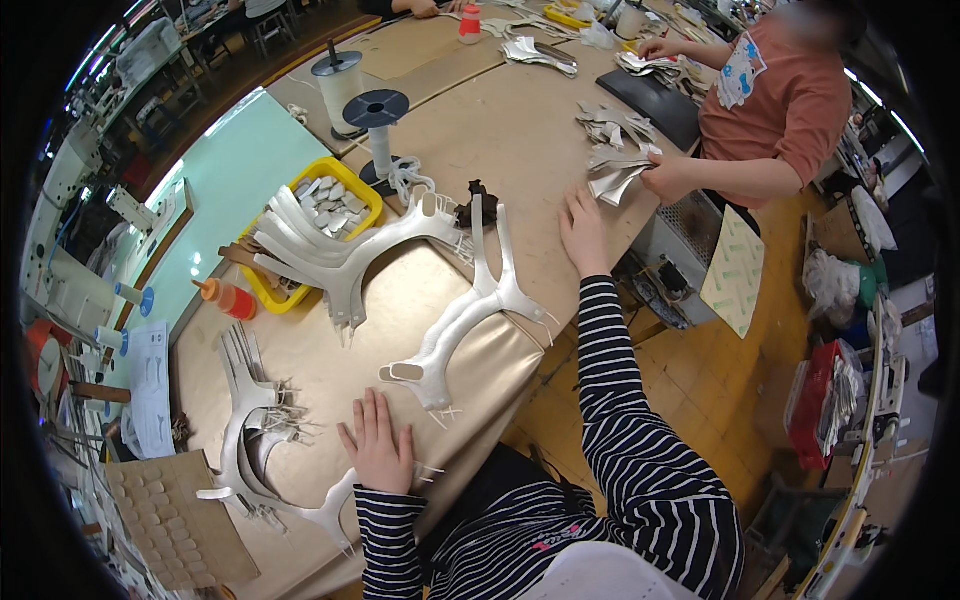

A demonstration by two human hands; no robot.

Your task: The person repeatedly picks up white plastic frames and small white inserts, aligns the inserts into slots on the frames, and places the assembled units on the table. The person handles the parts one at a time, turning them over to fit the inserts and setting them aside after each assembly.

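Note:
My left hand (378, 440) lies palm down on the gold-covered tabletop, fingers apart, holding nothing. A white branched strap piece (328, 515), like part of a sandal upper, runs up to that wrist. Resting flat near the table's right edge is my right hand (584, 236), its fingers stretched out and nothing in them. Between my hands sits another padded white strap piece (452, 325) with loose thread ends and an oval patch. Farther left are a stack of white strap pieces (345, 262) and a smaller pile of them (243, 410).
A yellow basket (374, 190) of small white pieces stands beside thread spools (378, 108). Nearby are an orange bottle (228, 298) and a brown board (180, 525) bearing oval pieces. At the right, a co-worker in an orange top (780, 100) holds white pieces (618, 178).

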